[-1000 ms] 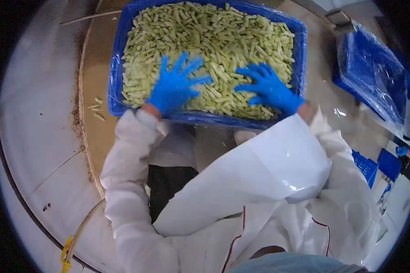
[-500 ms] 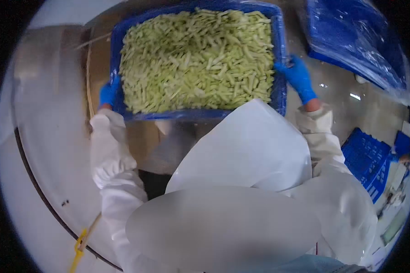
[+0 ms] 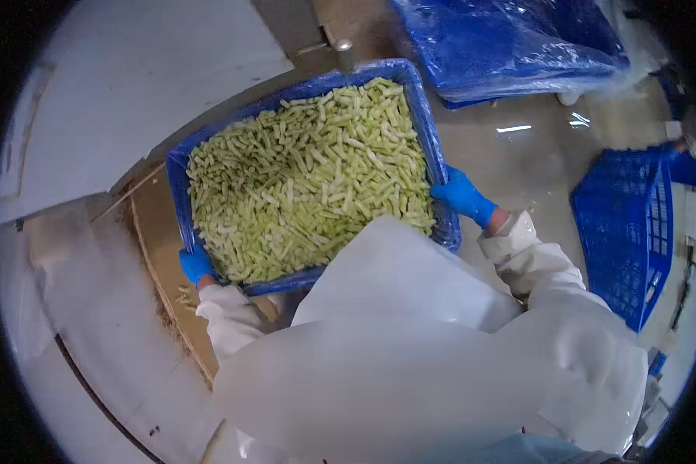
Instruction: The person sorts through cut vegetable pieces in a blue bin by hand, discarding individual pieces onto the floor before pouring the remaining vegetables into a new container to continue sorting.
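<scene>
A blue plastic crate (image 3: pixel 429 135), lined with clear film, is held in front of my body. Pale green vegetable strips (image 3: pixel 309 178) fill it in a broad heap. My left hand (image 3: pixel 197 264), in a blue glove, grips the crate's near left corner. On the right side wall my right hand (image 3: pixel 464 197), also gloved in blue, is closed on the rim. The fingers of both hands are partly hidden by the crate wall. My white apron (image 3: pixel 402 271) overlaps the crate's near edge.
Another film-lined blue crate (image 3: pixel 510 46) stands at the upper right. A perforated blue basket (image 3: pixel 619 224) is on the right. White panels (image 3: pixel 155 69) lie to the upper left, beside a metal post (image 3: pixel 343 52). A few loose strips (image 3: pixel 184 295) lie on the brown surface at left.
The filled crate now sits lower in view and slanted, its right side higher. Both hands have stayed on it. The surroundings have shifted as the head view turned.
</scene>
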Action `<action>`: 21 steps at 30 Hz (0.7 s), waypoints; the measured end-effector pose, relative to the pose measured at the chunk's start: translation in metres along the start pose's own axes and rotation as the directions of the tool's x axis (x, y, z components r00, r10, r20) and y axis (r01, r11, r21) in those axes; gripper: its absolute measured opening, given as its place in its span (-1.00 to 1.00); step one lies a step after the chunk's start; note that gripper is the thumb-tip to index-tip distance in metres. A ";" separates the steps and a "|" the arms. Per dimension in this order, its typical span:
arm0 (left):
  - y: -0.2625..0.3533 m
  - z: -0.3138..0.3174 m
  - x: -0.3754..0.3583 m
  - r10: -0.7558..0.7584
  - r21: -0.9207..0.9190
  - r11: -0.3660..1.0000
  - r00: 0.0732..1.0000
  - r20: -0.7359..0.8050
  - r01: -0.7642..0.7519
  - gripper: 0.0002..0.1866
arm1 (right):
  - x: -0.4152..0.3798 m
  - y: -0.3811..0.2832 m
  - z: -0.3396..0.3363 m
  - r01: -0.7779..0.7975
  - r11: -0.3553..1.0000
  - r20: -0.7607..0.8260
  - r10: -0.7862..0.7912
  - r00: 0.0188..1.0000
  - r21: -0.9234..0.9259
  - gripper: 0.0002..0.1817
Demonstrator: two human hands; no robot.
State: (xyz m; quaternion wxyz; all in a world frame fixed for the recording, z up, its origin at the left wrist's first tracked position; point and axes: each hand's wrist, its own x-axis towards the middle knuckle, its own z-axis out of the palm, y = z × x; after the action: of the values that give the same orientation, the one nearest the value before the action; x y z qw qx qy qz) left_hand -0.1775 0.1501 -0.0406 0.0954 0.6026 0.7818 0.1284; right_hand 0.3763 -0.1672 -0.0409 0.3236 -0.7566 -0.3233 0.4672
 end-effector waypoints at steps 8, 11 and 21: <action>0.034 -0.020 -0.022 -0.006 0.025 1.000 0.998 0.058 0.005 -0.38 | -0.004 0.001 0.001 0.000 0.995 -0.029 0.003 1.000 0.104 -0.49; 0.011 -0.020 -0.011 0.099 -0.097 0.992 0.983 0.155 -0.085 -0.42 | -0.007 0.001 0.000 -0.031 0.989 -0.021 0.034 0.999 0.143 -0.49; -0.004 -0.016 0.011 0.265 -0.240 0.956 0.842 0.470 -0.167 -0.58 | -0.028 -0.025 0.016 -0.180 0.984 -0.277 0.170 0.946 -0.012 -0.52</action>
State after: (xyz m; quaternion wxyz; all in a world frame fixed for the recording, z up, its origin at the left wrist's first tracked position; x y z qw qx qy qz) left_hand -0.1888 0.1586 -0.0262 0.3351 0.6877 0.6418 0.0528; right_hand 0.3469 -0.1716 -0.0130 0.3085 -0.8456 -0.2154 0.3787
